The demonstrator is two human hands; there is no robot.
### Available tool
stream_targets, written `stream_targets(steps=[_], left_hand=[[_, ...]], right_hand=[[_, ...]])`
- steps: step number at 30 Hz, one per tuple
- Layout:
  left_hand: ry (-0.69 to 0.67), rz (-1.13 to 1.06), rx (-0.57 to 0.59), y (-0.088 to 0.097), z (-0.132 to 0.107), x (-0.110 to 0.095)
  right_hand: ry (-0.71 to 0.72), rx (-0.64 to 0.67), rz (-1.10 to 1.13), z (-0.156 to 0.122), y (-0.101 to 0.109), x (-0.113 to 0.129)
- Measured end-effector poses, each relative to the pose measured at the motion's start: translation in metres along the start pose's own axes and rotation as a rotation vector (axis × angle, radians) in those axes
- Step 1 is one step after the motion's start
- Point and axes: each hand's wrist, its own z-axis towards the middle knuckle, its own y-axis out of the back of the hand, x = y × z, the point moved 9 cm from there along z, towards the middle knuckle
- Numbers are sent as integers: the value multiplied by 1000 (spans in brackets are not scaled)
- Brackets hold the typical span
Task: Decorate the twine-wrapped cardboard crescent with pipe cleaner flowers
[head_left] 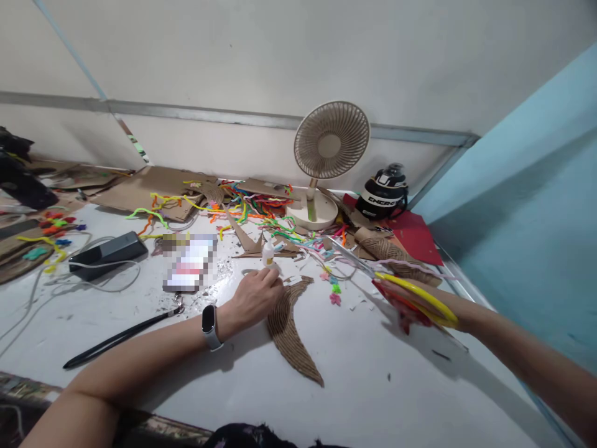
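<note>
A crescent-shaped piece covered in coiled brown twine (290,333) lies flat on the white table. My left hand (254,298) rests at its upper left edge with fingers curled together; what they pinch, if anything, is hidden. Just beyond those fingers stands a small white bottle (268,254). My right hand (431,298) is raised at the right, blurred by motion, closed on scissors with a yellow handle (415,291). Their blades point up and left. A red, smeared part (398,305) shows below the yellow handle; I cannot tell what it is.
A desk fan (311,211) and a black jug (382,193) stand at the back. Colourful pipe cleaners (252,205), cardboard (149,186) and a twine roll (392,255) lie about. Leftward are a phone (189,267), a black power bank (108,255) and cables. Small flowers (334,289) lie mid-table.
</note>
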Motion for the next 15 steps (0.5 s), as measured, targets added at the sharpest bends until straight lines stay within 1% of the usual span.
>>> stream_targets(steps=[3, 5, 8, 11, 15], left_hand=[[4, 2, -17, 1, 1, 0], [11, 12, -22, 1, 2, 0], [15, 18, -12, 1, 4, 0], [7, 3, 32, -2, 4, -2], [-7, -16, 126, -10, 4, -5]], right_hand=[[-40, 240, 221, -18, -39, 6], [-77, 376, 305, -25, -63, 7], [-89, 527, 388, -29, -93, 8], [-96, 618, 460, -29, -109, 8], [-107, 696, 552, -30, -118, 5]])
